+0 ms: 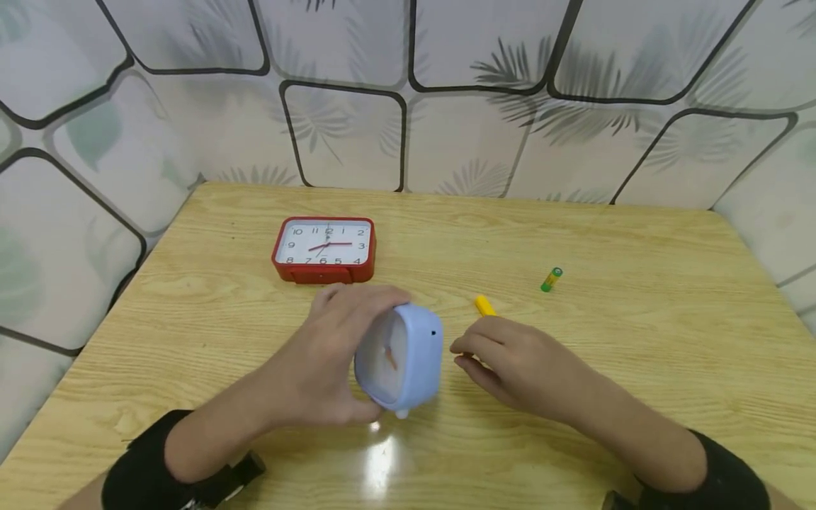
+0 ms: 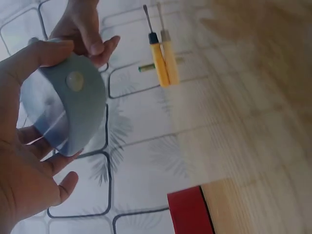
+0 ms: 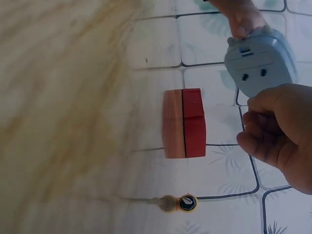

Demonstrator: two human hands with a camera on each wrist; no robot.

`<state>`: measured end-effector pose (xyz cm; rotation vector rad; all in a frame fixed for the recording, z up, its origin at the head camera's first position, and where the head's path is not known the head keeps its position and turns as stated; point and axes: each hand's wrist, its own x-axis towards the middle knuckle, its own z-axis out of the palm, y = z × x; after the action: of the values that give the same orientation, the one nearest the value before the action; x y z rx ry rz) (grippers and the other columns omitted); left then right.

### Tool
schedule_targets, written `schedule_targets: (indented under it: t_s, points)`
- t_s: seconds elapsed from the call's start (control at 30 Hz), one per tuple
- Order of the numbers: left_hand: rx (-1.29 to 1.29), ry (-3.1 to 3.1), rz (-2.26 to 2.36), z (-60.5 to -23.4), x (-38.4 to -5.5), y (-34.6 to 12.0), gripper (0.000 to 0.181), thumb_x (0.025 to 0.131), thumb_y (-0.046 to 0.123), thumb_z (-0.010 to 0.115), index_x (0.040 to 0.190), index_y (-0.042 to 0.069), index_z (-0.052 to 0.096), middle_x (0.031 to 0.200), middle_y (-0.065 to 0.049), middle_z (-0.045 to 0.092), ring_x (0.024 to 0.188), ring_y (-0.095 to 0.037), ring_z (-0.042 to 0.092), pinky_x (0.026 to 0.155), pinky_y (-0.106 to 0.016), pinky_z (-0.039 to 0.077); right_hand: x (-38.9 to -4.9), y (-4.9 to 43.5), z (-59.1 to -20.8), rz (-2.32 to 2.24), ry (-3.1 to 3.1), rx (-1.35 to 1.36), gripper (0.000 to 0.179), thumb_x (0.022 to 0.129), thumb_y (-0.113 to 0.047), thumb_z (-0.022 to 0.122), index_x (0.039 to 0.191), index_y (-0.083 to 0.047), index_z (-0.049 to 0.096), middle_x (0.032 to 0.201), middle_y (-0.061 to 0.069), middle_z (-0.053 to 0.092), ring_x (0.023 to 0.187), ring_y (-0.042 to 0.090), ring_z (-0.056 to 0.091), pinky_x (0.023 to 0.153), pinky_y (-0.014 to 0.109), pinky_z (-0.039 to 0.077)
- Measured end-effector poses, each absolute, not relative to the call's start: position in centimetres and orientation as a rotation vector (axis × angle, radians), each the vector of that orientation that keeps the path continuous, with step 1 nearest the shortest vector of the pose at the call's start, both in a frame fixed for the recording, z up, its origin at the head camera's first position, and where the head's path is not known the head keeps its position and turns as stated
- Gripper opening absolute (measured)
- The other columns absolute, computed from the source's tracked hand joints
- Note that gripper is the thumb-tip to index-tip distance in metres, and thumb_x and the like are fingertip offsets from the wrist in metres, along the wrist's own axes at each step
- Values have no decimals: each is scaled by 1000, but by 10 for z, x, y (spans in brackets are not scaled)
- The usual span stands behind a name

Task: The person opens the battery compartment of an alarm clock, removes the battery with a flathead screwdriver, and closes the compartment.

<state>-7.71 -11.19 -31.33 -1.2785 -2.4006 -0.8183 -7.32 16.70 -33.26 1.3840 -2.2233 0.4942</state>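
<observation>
A light blue alarm clock [image 1: 423, 358] is held by my left hand [image 1: 325, 354], with the thumb at its bottom and the fingers over its top. Its face is turned partly left, and a small foot shows below. My right hand [image 1: 516, 361] is just right of the clock's back, its fingers loosely bent. No object shows between those fingertips. In the right wrist view, the right fingertips are close to the back of the clock [image 3: 258, 63], which has two dark knobs. Behind the right hand lies a screwdriver [image 2: 160, 63] with a yellow handle, mostly hidden in the head view.
A red rectangular clock [image 1: 324, 248] lies face up at the back left of the wooden table [image 1: 637, 283]. A small green and yellow battery [image 1: 551, 279] is at the back right. Patterned wall covering [image 1: 472, 142] borders the table's rear and sides.
</observation>
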Motion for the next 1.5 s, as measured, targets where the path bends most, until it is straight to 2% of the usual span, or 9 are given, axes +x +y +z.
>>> schedule_targets:
  t_s: [0.13, 0.23, 0.47, 0.83, 1.03, 1.13, 1.23, 1.33, 1.5]
  points:
    - [-1248, -2481, -670, -316, -87, -118, 110, 48, 49, 95, 138, 8, 48, 132, -4, 58, 120, -22, 54, 95, -51, 38, -76, 172, -335, 442, -2363, 1319, 7, 91, -11, 70, 94, -5, 69, 88, 1, 68, 75, 10, 63, 65, 18, 54]
    - [-1229, -2562, -573, -319, -94, -122, 106, 48, 46, 95, 137, 9, 52, 131, -4, 59, 118, -23, 55, 94, -50, 38, -79, 174, -335, 406, -2484, 1256, 19, 79, -7, 81, 94, -5, 70, 87, 1, 68, 71, 8, 62, 61, 18, 53]
    - [-1195, -2791, -313, -325, -107, -133, 102, 50, 50, 91, 135, 8, 54, 126, -6, 60, 110, -24, 55, 95, -50, 40, -82, 180, -332, 288, -2697, 1105, 18, 84, -13, 80, 96, -3, 72, 86, 4, 67, 65, 7, 58, 57, 17, 50]
    - [-1182, -3000, -54, -322, -109, -147, 94, 56, 57, 86, 131, 8, 55, 119, -6, 63, 111, -30, 60, 95, -53, 47, -84, 182, -326, 222, -2940, 1013, 22, 89, -18, 76, 105, -3, 72, 88, 4, 67, 65, 4, 55, 57, 19, 49]
    - [-1126, -3182, 27, -312, -112, -160, 97, 60, 52, 87, 137, 5, 52, 126, -10, 63, 112, -31, 61, 97, -56, 48, -84, 184, -328, 172, -2966, 984, 10, 87, -12, 76, 92, -4, 72, 77, 0, 59, 60, 3, 46, 52, 16, 44]
    - [-1129, -3233, 42, -308, -114, -165, 100, 59, 48, 90, 140, 4, 51, 128, -12, 62, 111, -32, 61, 98, -56, 48, -84, 184, -328, 119, -2978, 976, 6, 85, -9, 76, 88, -5, 72, 78, 1, 58, 61, 5, 50, 53, 17, 46]
    - [-1127, -3283, 37, -305, -116, -168, 102, 58, 43, 92, 143, 5, 49, 132, -13, 60, 112, -32, 61, 94, -54, 51, -84, 185, -327, 61, -3038, 955, 14, 83, -5, 79, 96, -4, 74, 92, 8, 64, 71, 12, 62, 60, 21, 55]
    - [-1090, -3365, 14, -303, -119, -172, 106, 57, 39, 94, 147, 8, 46, 138, -13, 57, 113, -30, 59, 87, -53, 54, -84, 186, -326, 36, -3110, 933, 25, 80, -2, 80, 105, -3, 73, 104, 13, 64, 80, 19, 67, 65, 25, 58]
    - [-992, -3475, 25, -301, -125, -180, 113, 56, 32, 97, 152, 10, 41, 149, -16, 50, 120, -32, 56, 89, -57, 53, -84, 186, -326, 51, -3177, 888, 27, 80, -2, 80, 106, -4, 72, 97, 9, 61, 76, 15, 64, 63, 24, 57]
